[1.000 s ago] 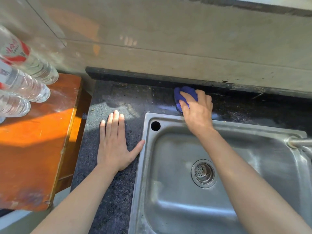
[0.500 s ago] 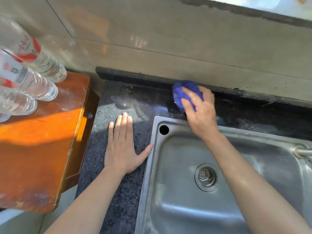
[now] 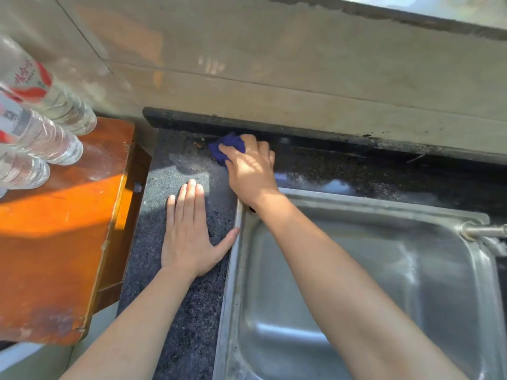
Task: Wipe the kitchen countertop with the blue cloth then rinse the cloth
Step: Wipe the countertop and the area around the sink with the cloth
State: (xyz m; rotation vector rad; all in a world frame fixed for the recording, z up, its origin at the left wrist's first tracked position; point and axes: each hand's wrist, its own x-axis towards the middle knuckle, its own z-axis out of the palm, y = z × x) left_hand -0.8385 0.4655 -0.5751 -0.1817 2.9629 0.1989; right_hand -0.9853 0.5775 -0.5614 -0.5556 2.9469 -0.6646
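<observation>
My right hand (image 3: pixel 251 171) presses a bunched blue cloth (image 3: pixel 226 146) onto the dark speckled countertop (image 3: pixel 175 171) at its back edge, just behind the steel sink's (image 3: pixel 384 283) left rear corner. Only the cloth's left part shows; my fingers cover the remainder. My left hand (image 3: pixel 189 231) lies flat and empty on the narrow counter strip left of the sink, fingers together, thumb touching the sink rim.
A black upstand (image 3: pixel 301 133) and tiled wall (image 3: pixel 274 64) close off the back. A tap (image 3: pixel 485 231) reaches over the sink's right rim. An orange wooden table (image 3: pixel 60 229) with three plastic water bottles (image 3: pixel 41 133) stands lower, to the left. Crumbs (image 3: pixel 198 144) lie beside the cloth.
My right hand has slid the blue cloth leftward along the back of the counter, past the sink corner. My left hand stays flat in place.
</observation>
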